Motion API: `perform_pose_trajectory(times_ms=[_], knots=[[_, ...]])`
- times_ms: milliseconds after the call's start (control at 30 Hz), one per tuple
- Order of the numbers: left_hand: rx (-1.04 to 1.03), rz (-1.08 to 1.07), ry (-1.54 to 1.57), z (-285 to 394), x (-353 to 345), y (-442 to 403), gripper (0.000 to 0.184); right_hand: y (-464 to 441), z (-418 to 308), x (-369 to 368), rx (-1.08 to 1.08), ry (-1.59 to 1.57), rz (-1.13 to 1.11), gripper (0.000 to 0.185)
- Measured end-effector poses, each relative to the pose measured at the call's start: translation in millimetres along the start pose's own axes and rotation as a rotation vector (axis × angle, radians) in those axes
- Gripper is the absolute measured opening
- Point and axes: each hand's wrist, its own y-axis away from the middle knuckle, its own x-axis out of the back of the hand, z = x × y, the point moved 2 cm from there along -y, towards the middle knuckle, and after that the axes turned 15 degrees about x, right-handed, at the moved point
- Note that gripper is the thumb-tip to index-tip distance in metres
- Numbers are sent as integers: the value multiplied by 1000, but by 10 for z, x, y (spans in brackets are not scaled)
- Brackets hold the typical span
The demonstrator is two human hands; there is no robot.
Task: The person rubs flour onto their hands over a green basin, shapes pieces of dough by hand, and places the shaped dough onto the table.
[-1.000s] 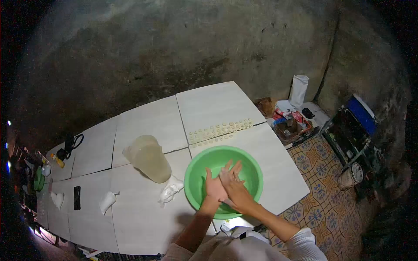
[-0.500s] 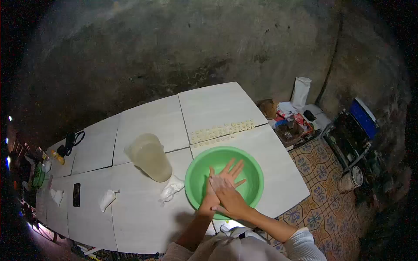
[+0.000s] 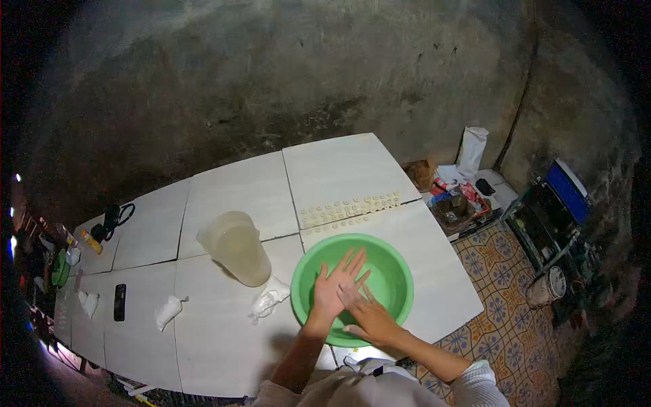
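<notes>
Over a green plastic basin (image 3: pixel 405 271), my left hand (image 3: pixel 332 290) is palm up with its fingers stretched out. My right hand (image 3: pixel 371 319) lies palm down against the left palm's edge, fingers extended. Neither hand shows anything held between its fingers. Whitish residue marks the right fingers. The basin's visible inside is green, though my hands and forearms hide part of it. Behind the basin, rows of small pale round pieces (image 3: pixel 349 209) lie on the table. Left of it stand a translucent plastic jug (image 3: pixel 239 251) with cloudy contents and a white-filled plastic bag (image 3: pixel 269 298).
Further left on the white-topped table (image 3: pixel 230 353) are another white bag (image 3: pixel 169 312), a phone (image 3: pixel 120 302) and a black item with a cable (image 3: pixel 108 222). A cluttered crate (image 3: pixel 458 210), a bucket (image 3: pixel 548 285) and a blue-topped metal frame (image 3: pixel 566 190) stand at the right.
My right hand has slid from across the left palm down toward its right edge, uncovering more of the left palm. The left fingers now point more upward.
</notes>
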Motion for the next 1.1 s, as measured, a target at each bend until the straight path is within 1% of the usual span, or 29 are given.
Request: perform_pose_trajectory(times_ms=[33,67,133,167,200,267,300,333,400,433,467,533,567,600,667,700,733,800,833,867,933,967,1000,1067,1100], knots=[[19,-13,5,-9,-8,2,79,-4,66,16,15,79,28,84],[24,-10,10,-47,4,-7,79,-38,124,-4,8,76,27,84],[88,24,2,-177,23,-67,80,-113,200,-26,-133,39,154,82],[94,52,-23,-188,-38,-86,83,-166,134,-21,-134,-27,185,79],[93,51,-24,-172,-31,-80,83,-160,99,-11,-132,-26,186,79],[49,51,-35,-83,-5,-37,87,-155,-22,-32,71,-102,139,79],[28,50,-42,-45,0,-19,90,-96,-42,1,85,-88,78,80],[26,50,-46,-20,6,-5,90,-49,-6,31,89,-87,80,80],[19,49,40,-13,2,16,91,34,72,50,12,131,5,81],[44,18,43,-54,65,-2,93,24,159,37,-70,139,-15,83],[50,19,50,-119,45,-24,93,2,178,22,-78,139,-18,83],[129,58,-64,-241,-9,-86,89,-118,172,-4,-139,-25,160,83],[157,72,-19,-234,21,-120,89,-186,43,36,-180,-113,78,84],[155,73,-22,-218,47,-95,89,-170,7,32,-177,-114,80,84],[71,-10,2,-121,52,-17,90,-104,-106,-18,61,-115,82,85],[59,18,37,-70,53,-5,91,-40,-116,-11,71,-31,36,82],[58,18,32,-54,47,7,91,-18,-78,6,75,-31,40,82],[66,69,-56,-95,-42,43,93,31,34,-8,-71,136,-50,86],[92,82,-38,-158,-55,28,93,27,103,-13,-112,88,64,83],[97,81,-32,-223,-37,-6,93,-7,98,-10,-119,89,62,83],[154,80,-24,-313,7,-71,89,-141,74,-47,-190,-11,59,82],[158,113,-44,-283,-123,-51,89,-193,-19,-48,-117,-36,69,82],[155,113,-47,-239,-81,-30,89,-172,-68,-38,-113,-37,70,82],[67,14,65,-101,-27,16,90,-95,-170,-27,116,-27,71,83],[34,66,71,-54,-44,51,90,-18,-151,-46,43,-45,-4,83]])
